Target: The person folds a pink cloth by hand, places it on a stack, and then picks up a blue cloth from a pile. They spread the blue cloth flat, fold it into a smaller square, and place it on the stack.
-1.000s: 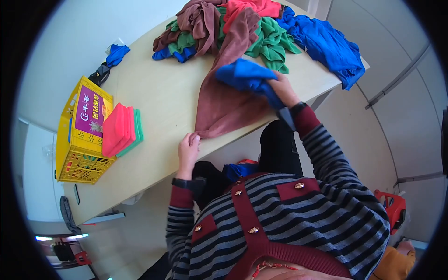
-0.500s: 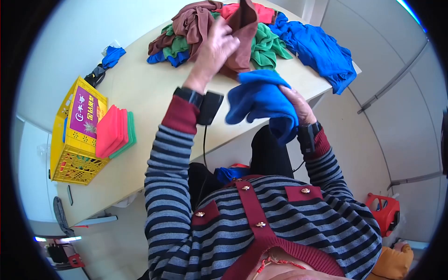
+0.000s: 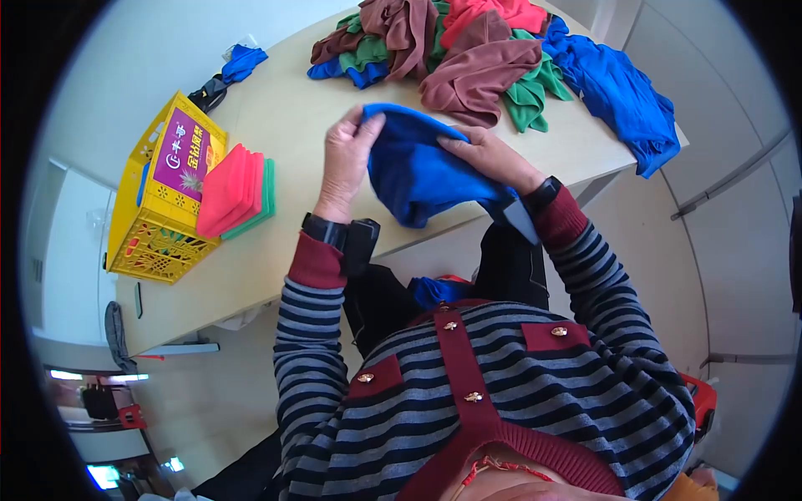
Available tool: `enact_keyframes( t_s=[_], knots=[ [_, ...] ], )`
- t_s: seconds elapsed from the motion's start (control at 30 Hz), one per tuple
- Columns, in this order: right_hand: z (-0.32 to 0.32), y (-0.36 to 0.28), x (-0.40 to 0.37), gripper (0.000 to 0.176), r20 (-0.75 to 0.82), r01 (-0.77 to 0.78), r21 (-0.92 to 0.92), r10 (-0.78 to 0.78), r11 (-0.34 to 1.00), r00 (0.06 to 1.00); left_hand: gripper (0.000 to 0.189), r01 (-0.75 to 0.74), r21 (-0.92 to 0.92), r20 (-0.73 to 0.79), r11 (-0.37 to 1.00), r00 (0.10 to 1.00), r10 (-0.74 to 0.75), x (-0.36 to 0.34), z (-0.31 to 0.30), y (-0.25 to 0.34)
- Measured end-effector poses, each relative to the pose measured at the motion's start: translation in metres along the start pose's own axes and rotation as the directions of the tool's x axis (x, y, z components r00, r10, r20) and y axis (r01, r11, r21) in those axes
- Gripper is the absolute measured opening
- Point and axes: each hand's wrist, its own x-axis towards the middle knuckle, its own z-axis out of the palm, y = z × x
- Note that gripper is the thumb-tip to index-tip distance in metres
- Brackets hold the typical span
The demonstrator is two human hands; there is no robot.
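Note:
A blue cloth (image 3: 426, 171) hangs between my two hands over the table's near edge, its top edge pulled into a line and its lower part loose. My left hand (image 3: 347, 154) pinches its upper left corner between thumb and fingers. Further along the same edge, my right hand (image 3: 489, 157) grips it, thumb on the near side. Just beyond the cloth lies a crumpled brown cloth (image 3: 480, 71), on the front of a mixed heap. Part of my right fingers is hidden behind the blue fabric.
Green cloth (image 3: 535, 96), red cloth (image 3: 501, 15) and a large blue cloth (image 3: 622, 96) lie heaped on the table (image 3: 292, 167). At left stand a yellow crate (image 3: 159, 242) and folded red cloths (image 3: 230, 192) over green ones (image 3: 266, 200). More blue fabric (image 3: 439, 290) rests by my lap.
My left hand has left the brown cloth, which now lies on the heap, and has taken the blue cloth's corner. The blue cloth is now stretched between both hands. The view has shifted.

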Motion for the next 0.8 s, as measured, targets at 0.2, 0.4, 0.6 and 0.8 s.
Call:
enact_keyframes(
  t_s=[0.2,0.4,0.6,0.8],
  knots=[
    [-0.016,0.036,0.011,0.022,-0.131,0.067,-0.619,-0.186,0.783,0.974,0.014,-0.164,-0.003,-0.157,0.986,0.974,0.162,0.021,-0.023,0.052],
    [-0.021,0.064,0.015,0.013,-0.213,0.045,-0.318,-0.118,0.947,0.97,0.018,-0.256,0.137,-0.295,0.957,0.911,0.286,0.021,-0.063,0.074],
    [-0.06,0.021,0.028,0.015,-0.213,0.242,-0.199,-0.282,0.95,0.935,0.022,-0.205,0.306,-0.383,0.929,0.867,0.318,0.011,-0.113,0.09],
    [-0.096,-0.075,0.031,0.026,-0.243,0.388,-0.31,-0.467,0.868,0.85,0.025,-0.233,0.229,-0.448,0.945,0.837,0.315,-0.001,-0.152,0.115]
  ],
)
